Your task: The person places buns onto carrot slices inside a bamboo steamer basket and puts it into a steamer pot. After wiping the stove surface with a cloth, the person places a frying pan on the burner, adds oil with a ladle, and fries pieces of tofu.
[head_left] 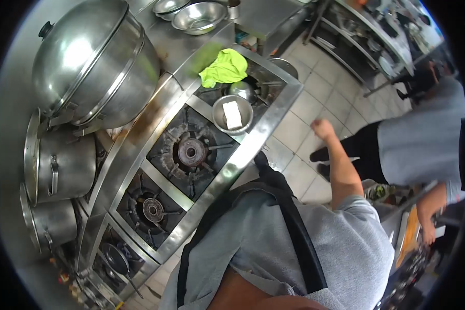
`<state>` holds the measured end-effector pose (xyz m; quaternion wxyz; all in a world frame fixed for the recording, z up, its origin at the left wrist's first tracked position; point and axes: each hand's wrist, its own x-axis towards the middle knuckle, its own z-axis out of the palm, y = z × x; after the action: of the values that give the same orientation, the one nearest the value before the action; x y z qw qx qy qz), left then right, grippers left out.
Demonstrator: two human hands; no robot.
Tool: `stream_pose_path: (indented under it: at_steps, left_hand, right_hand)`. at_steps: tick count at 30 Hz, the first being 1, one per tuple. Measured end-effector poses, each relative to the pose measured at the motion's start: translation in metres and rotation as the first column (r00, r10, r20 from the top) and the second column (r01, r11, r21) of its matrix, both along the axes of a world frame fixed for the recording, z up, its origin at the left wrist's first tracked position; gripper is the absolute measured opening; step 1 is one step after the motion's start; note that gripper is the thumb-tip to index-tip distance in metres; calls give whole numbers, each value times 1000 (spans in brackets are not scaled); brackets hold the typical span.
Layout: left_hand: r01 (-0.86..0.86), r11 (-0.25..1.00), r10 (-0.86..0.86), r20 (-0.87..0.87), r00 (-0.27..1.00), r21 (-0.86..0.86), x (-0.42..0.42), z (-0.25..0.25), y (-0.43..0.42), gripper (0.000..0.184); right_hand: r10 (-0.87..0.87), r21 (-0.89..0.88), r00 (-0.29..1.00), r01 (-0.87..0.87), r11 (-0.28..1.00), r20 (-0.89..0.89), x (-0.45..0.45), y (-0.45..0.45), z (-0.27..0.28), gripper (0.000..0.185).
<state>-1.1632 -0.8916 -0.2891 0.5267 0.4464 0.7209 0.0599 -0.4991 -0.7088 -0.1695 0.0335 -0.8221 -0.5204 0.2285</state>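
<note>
My right hand (323,129) is held out over the tiled floor, to the right of the stove, with its fingers curled in and nothing visible in them. My left hand is out of view. The thing nearest to my right hand on the stove is a metal bowl (221,114) with a white block (232,114) inside, at the stove's front edge. Behind that bowl are a rounded metal object (241,92) and a bright green cloth (226,68).
Bare burners (191,152) and a small black pan (114,258) are on the stove. A big domed steamer (103,67) and pots (67,165) line the wall side. A co-worker in a grey shirt (421,134) stands close at the right, near shelving (346,39).
</note>
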Motion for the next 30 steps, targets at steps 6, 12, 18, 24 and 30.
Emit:
stream_pose_path:
  at_steps: [6,12,18,24,30]
  left_hand:
    - [-229,959,206,-145,968,-168,67,1,-132,39]
    - [-481,876,467,-222,856,-13,208,36,-190,35]
    - [-414,857,299,-359,884,-306,282,83,-163,41]
    - [-442,778,329,-309,892,-446,308,73,-161,46]
    - [-601,729,540,-264,799,-328,304,53,-184,38]
  right_hand:
    - [359,282,932,-329,901,-58,-91,246,97,40]
    - [545,299,838,-521,799,2,-149,409,50,71]
    - [582,291,755,-655,698,303,-116,424,-1,43]
    - [771,-130,405,-841,524,491,-13,370,49,27]
    - [886,-795,330,-413,445,325,94,319,33,15]
